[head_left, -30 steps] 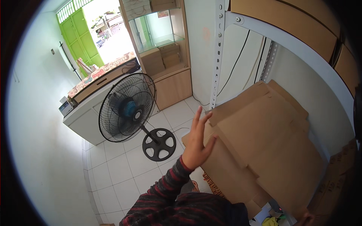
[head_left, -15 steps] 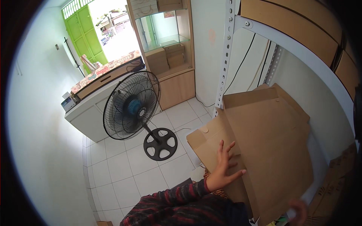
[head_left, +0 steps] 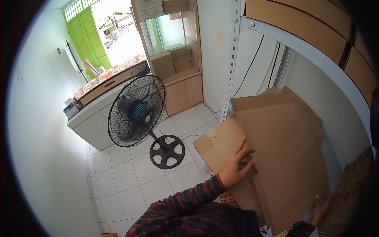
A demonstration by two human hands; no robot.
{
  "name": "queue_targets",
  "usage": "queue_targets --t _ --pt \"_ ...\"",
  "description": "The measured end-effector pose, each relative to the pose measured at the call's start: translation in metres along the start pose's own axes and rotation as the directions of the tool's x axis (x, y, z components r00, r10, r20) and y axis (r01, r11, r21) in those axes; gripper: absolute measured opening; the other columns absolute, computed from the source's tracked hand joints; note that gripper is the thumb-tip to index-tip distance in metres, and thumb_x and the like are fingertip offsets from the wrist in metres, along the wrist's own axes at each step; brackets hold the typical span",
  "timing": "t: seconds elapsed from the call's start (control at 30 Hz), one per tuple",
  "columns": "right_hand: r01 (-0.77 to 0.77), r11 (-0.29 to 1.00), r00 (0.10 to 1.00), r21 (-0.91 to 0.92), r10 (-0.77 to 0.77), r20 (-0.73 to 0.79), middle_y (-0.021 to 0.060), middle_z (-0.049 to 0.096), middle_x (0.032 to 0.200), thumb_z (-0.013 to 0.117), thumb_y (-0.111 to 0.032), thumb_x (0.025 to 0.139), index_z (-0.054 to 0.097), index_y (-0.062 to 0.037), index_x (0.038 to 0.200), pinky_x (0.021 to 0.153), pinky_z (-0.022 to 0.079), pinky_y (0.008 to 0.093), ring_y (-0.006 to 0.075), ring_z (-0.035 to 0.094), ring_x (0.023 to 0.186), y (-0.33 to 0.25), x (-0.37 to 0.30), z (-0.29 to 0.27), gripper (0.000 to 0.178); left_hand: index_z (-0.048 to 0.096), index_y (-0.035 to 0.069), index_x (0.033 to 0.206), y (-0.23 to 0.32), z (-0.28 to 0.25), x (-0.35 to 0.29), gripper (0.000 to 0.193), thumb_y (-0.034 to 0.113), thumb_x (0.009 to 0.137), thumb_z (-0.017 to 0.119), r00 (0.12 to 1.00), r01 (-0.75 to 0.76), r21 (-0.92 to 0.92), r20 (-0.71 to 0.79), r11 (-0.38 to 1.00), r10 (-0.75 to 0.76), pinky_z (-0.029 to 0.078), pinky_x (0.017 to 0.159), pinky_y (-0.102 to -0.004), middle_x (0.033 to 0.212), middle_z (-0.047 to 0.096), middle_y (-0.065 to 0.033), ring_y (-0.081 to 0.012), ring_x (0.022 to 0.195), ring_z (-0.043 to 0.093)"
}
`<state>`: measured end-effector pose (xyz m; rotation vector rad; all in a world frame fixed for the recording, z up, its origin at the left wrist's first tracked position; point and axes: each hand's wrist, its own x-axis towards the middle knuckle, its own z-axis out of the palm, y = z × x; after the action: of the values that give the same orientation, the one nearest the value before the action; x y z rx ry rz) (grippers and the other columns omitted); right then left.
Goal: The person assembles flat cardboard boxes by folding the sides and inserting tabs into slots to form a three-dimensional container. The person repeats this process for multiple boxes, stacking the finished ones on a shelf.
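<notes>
While cardboard (head_left: 290, 150) lies at four o'clock, I log both sides attended.
Left hand (head_left: 233, 169) at its nine, right hand (head_left: 320, 210) at its five, presumably steadying; whether either grips, I cannot tell.

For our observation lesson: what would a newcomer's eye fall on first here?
Probably the black fan on the white tiled floor, left of centre. Next, the green gate at upper left, then the brown cardboard at right, with the left hand and right hand at its edges.
</notes>
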<state>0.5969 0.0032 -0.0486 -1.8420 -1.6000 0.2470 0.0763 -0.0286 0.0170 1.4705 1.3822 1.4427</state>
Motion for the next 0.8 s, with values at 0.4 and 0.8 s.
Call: queue_targets --t 0.4,0.8 --pt "0.1 0.875 0.989 0.474 -0.037 -0.142 0.0142 0.044 0.144 0.059 -0.018 0.092 0.042 0.002 0.14 0.11 0.029 0.0376 0.0269 0.043 0.13 -0.038 -0.002 0.002 0.054 0.055 -0.001 0.128 -0.011 -0.007 0.016 0.057 -0.016 0.073 0.048 0.988 -0.119 -0.009 0.102 0.993 0.119 0.056 0.085 -0.0286 0.152 0.033 -0.0156 -0.0248 0.112 0.063" --pt "0.287 0.958 0.685 -0.004 -0.208 -0.698 0.0185 0.052 0.137 0.05 -0.008 0.094 0.053 0.0046 0.128 0.108 0.034 0.0395 0.0295 0.048 0.126 -0.082 -0.079 -0.01 0.036 0.02 0.009 0.15 -0.019 0.023 0.018 0.077 -0.012 0.086 0.057 0.981 -0.154 -0.221 0.081 0.963 0.176 0.046 0.101 -0.0414 0.16 0.006 -0.0116 -0.0282 0.142 0.027"
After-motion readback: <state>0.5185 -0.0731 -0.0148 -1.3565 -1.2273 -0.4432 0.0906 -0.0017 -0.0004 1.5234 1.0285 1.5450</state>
